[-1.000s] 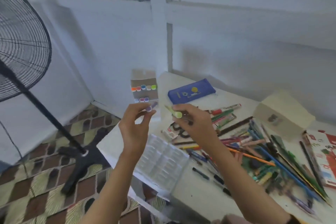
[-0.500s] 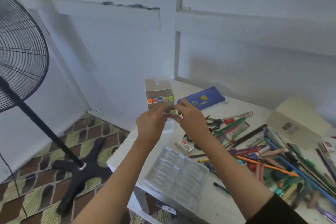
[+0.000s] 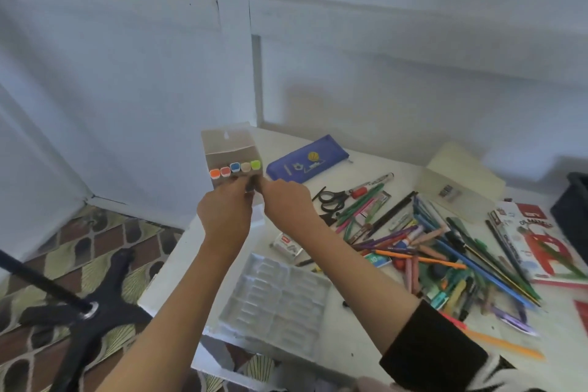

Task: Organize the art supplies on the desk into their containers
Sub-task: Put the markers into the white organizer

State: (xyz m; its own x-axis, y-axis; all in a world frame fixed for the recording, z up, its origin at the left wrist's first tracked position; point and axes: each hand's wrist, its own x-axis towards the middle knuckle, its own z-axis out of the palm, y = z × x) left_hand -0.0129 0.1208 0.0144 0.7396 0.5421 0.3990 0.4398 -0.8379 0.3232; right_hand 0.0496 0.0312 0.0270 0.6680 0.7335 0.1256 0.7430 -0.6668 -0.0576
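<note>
Cardboard marker box [image 3: 234, 149], standing at the far left corner of the desk [image 3: 359, 321]; what is happening at its front? (Reader)

Both hands meet just below the row of five coloured caps [image 3: 235, 167]; the right hand [image 3: 288, 204] pinches a small dark marker [image 3: 251, 187] at its fingertips, touching the box's lower front; the left hand [image 3: 224, 216] has its fingers curled at the same spot, but whether it shares the marker or steadies the box cannot be told. (Legend)

What differs from a second earlier? (Reader)

Then the hands were apart and raised in front of the box, each holding a small piece; half a second ago they came together; now they are down at the box itself; judged from this, the marker is closed and is being seated in a second row under the five caps. (Legend)

And for the task? (Reader)

One item is nearly housed; most remain; the loose pile of pens and pencils [image 3: 445, 251], the scissors [image 3: 334, 200] and the blue pouch [image 3: 307, 162] lie to the right on the desk; the clear plastic tray [image 3: 276, 299] lies near the front edge; the next move probably calls for a straight push, since a tilted marker could tip the light box. (Legend)
</note>
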